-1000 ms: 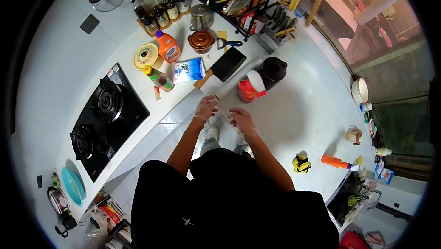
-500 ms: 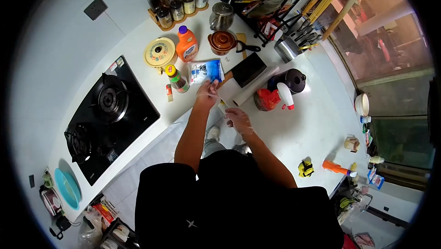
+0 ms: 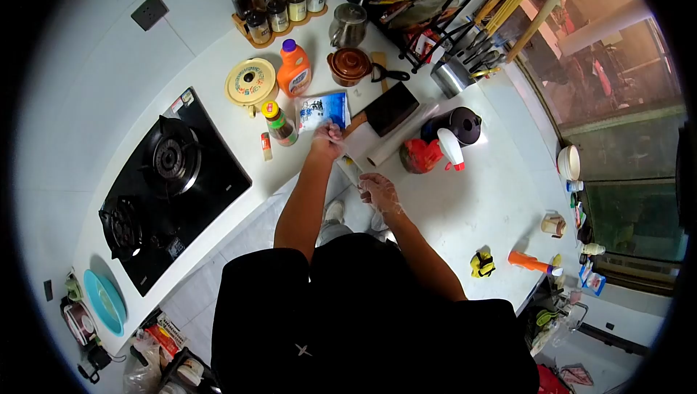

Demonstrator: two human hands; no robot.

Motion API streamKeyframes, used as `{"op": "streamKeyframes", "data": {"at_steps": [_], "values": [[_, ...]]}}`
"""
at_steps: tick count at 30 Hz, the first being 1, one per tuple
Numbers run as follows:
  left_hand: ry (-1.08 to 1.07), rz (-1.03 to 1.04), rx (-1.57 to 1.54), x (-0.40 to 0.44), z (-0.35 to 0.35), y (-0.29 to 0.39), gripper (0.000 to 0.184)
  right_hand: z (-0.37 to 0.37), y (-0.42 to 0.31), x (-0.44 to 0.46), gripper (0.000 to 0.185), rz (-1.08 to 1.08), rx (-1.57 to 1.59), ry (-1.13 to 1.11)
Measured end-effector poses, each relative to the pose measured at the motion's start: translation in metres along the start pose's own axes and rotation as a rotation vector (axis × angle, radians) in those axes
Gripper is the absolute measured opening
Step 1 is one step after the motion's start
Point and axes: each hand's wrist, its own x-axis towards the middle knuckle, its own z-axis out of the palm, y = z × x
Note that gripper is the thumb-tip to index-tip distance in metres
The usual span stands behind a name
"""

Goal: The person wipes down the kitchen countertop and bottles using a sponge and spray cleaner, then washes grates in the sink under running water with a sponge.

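Note:
My left hand (image 3: 328, 141), in a clear thin plastic glove, is at the counter's front edge with its fingers curled together. Its fingertips are by the lower edge of a blue and white printed bag (image 3: 323, 111), close to the wooden handle of a cleaver (image 3: 390, 109); whether they touch either is unclear. My right hand (image 3: 379, 192), gloved the same way, hovers near the counter edge, lower and to the right. Its fingers are bent in a pinch, and anything in them is too small to make out. A roll of clear film (image 3: 392, 143) lies beyond it.
A green-labelled sauce bottle (image 3: 279, 127), an orange bottle (image 3: 294, 71), a cream lidded pot (image 3: 250, 82) and a brown pot (image 3: 348, 66) stand behind. A gas stove (image 3: 174, 183) is at left. A red and white spray bottle (image 3: 425, 156) stands beside a dark container (image 3: 459, 127).
The view has shifted slightly. My left hand's fingers are drawn in a little more. My right hand stays nearly in place, its fingers still bent.

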Motion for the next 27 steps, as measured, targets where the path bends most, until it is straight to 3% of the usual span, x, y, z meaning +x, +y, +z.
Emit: {"op": "streamKeyframes", "data": {"at_steps": [2,7,11,13,15,16,19,22,25,27], "values": [[-0.012,0.058,0.029,-0.013,0.009,-0.001,0.021,0.002,0.0,-0.003,0.03,0.009,0.002,-0.007],[-0.119,-0.14,-0.008,-0.046,0.008,0.009,0.029,0.013,-0.005,0.015,0.03,0.022,0.043,-0.02],[-0.133,-0.252,0.115,-0.068,-0.01,0.007,0.031,0.044,-0.055,0.02,0.045,0.002,0.039,-0.007],[-0.098,-0.187,0.107,-0.09,-0.01,-0.005,0.032,0.058,-0.074,0.032,0.049,0.04,-0.008,-0.033],[-0.041,-0.134,0.194,-0.104,-0.011,-0.01,0.033,0.064,-0.043,0.084,0.047,0.058,0.018,-0.041],[-0.147,-0.187,0.148,-0.088,-0.031,-0.002,0.031,0.066,-0.03,0.101,0.047,0.066,0.029,-0.044],[-0.102,-0.195,0.148,-0.09,-0.043,0.003,0.031,0.077,-0.052,0.077,0.037,0.014,-0.089,0.069],[0.121,-0.019,0.444,-0.122,-0.029,0.003,0.031,0.081,-0.034,0.095,0.034,-0.119,-0.033,0.032],[0.357,0.559,0.87,-0.165,-0.017,0.004,0.033,0.101,-0.073,0.068,0.034,-0.078,0.141,0.074],[0.358,1.07,1.027,-0.143,-0.04,0.022,0.051,0.104,-0.081,0.075,0.032,-0.126,0.132,0.019]]}}
